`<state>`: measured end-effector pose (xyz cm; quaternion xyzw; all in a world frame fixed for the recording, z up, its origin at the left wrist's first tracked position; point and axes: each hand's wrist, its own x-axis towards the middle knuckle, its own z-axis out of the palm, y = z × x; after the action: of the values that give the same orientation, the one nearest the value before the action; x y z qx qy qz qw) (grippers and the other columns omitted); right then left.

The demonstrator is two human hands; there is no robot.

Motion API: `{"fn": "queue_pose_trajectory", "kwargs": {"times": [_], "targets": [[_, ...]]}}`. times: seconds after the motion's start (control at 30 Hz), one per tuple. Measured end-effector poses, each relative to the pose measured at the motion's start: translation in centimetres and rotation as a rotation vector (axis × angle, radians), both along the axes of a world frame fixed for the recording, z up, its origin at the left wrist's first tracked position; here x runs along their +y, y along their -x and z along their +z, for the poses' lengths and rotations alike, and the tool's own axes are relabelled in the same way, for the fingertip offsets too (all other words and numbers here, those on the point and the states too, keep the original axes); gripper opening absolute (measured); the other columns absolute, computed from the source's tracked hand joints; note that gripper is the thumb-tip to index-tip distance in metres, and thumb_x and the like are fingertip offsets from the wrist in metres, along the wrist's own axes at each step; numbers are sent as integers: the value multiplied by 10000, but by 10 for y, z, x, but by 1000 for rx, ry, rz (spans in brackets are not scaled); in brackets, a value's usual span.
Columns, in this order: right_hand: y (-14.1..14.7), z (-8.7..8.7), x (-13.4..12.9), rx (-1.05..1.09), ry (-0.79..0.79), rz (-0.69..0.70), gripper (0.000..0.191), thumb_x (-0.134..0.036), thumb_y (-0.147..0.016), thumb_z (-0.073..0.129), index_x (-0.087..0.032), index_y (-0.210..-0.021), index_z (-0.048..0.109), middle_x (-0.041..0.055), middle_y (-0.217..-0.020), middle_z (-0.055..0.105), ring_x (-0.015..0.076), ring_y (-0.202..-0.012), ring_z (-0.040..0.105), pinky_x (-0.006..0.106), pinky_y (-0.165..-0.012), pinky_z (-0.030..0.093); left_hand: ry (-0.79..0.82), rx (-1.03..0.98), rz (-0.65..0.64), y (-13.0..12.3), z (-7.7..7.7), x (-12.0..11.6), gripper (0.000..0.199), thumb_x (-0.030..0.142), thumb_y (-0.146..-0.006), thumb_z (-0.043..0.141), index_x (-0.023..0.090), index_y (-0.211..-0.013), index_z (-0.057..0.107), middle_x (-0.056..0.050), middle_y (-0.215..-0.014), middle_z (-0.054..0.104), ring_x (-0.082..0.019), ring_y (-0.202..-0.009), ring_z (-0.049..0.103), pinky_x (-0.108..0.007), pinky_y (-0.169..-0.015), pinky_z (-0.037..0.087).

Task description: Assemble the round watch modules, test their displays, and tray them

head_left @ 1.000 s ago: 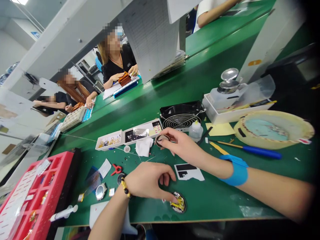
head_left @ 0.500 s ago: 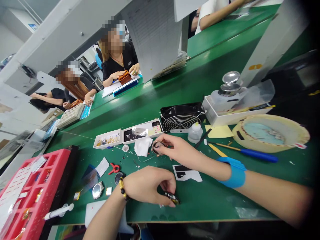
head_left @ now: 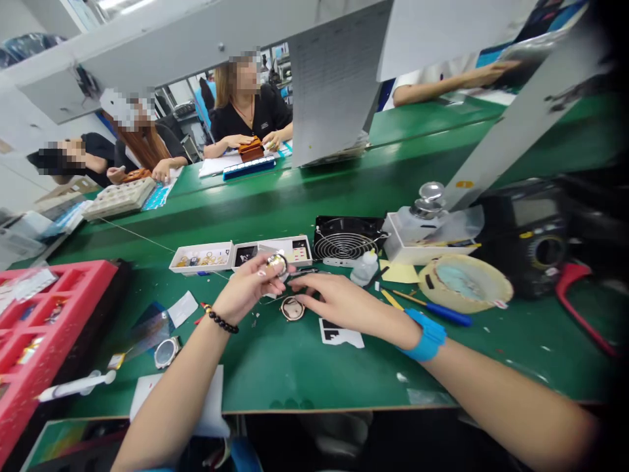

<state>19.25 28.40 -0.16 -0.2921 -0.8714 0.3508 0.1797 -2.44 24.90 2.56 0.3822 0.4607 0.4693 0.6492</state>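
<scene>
We find a green-topped workbench [head_left: 314, 380] carrying a red plastic compartment tray [head_left: 63, 295] at left and a black wire-guarded cooling fan [head_left: 346, 239] toward the back. The left hand [head_left: 243, 295], wearing a black bead bracelet [head_left: 222, 322], is nearly closed, its fingertips pinching a small round silver-rimmed watch part [head_left: 278, 264] above the bench. The right hand [head_left: 348, 305], with a blue wrist strap [head_left: 425, 335], is open, fingers extended, holding nothing, just above a round gold-and-black watch module [head_left: 293, 308] lying on the bench.
</scene>
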Motion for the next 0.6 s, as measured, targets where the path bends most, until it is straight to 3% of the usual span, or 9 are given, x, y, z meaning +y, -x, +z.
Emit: {"fn": "queue_pose_trajectory", "kwargs": {"times": [0.17, 0.27, 0.4, 0.5, 0.6], "targets": [[-16, 30, -1, -19, -146, -22, 302, -270, -1050, 509, -223, -1285, 691, 38, -1243, 744, 241, -1073, 713, 377, -900, 551, -41, -66, 125, 14, 0, 8, 167, 161, -914, 717, 73, -1051, 682, -147, -1120, 760, -63, -633, 691, -111, -595, 583], [-48, 35, -2, -114, -309, 69, 303, -270, -1061, 469, -257, -1259, 699, 21, -1225, 748, 234, -1063, 723, 385, -894, 578, -27, -115, 155, 16, 1, 9, 114, 127, -938, 672, 59, -1030, 682, -160, -1075, 771, -95, -688, 728, -133, -640, 608], [-114, 5, -2, -294, -609, 172, 435, -103, -974, 424, -294, -1209, 736, 36, -1223, 754, 262, -952, 768, 395, -675, 632, -2, -172, 150, 11, 2, 9, 55, 100, -949, 651, 63, -977, 680, -166, -1062, 775, -119, -754, 753, -168, -732, 634], [-154, -20, -2, -323, -791, 198, 640, 13, -859, 436, -345, -1315, 707, 37, -1341, 710, 291, -1078, 749, 405, -705, 659, 16, -164, 112, 9, 1, 9, 73, 100, -948, 655, 57, -990, 696, -178, -1144, 760, -121, -786, 757, -174, -779, 634], [-168, -30, -7, -286, -858, 227, 725, -2, -902, 439, -358, -1529, 510, 20, -1402, 667, 260, -1114, 738, 380, -791, 671, 30, -131, 97, 8, -1, 9, 115, 108, -938, 670, 59, -1038, 699, -185, -1179, 749, -117, -783, 754, -164, -758, 623]]}}
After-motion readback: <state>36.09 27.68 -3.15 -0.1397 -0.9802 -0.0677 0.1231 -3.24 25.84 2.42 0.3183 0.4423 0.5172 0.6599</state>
